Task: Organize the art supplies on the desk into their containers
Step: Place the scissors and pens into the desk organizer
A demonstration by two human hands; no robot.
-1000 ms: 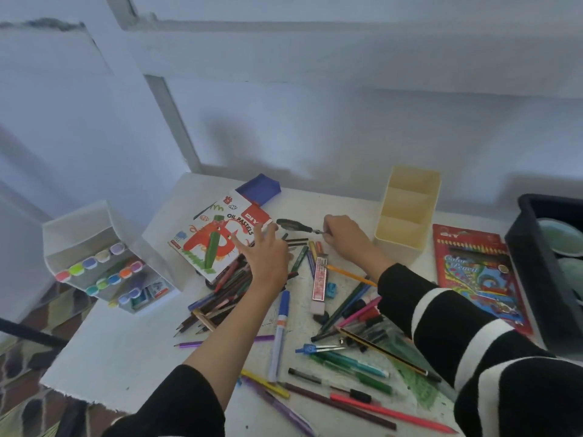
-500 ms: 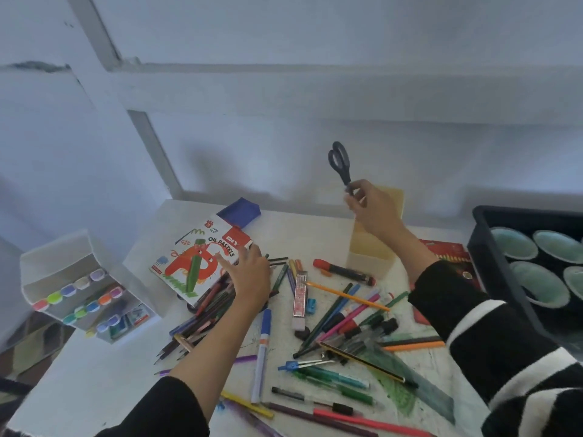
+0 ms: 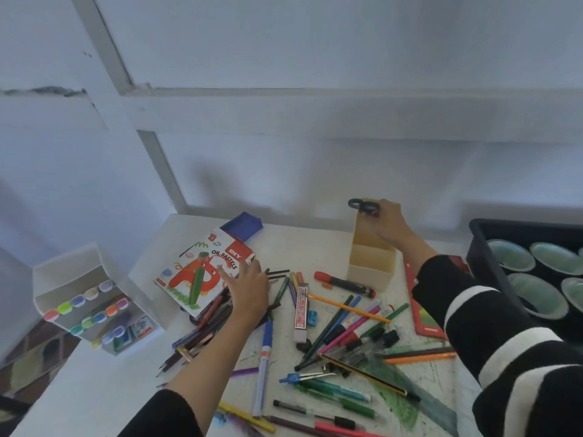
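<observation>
right grip (image 3: pixel 389 227) curls round the handles of the black scissors (image 3: pixel 362 207) at the rear rim of the beige pen holder (image 3: pixel 369 269); left grip (image 3: pixel 249 291) lies flat, fingers spread, holding nothing, on loose pencils (image 3: pixel 202 334) beside the oil pastels box (image 3: pixel 202 272).

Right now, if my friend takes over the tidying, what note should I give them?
Right hand: grip on the scissors, their handles at the rear rim of the holder, not yet let go.
Left hand: open, fingers resting on the pencils beside the pastel box.
Done: scissors nearly stowed, it seems.
Left: pencils, pens and ruler lie loose on the desk; the marker rack sits at its left edge.
</observation>
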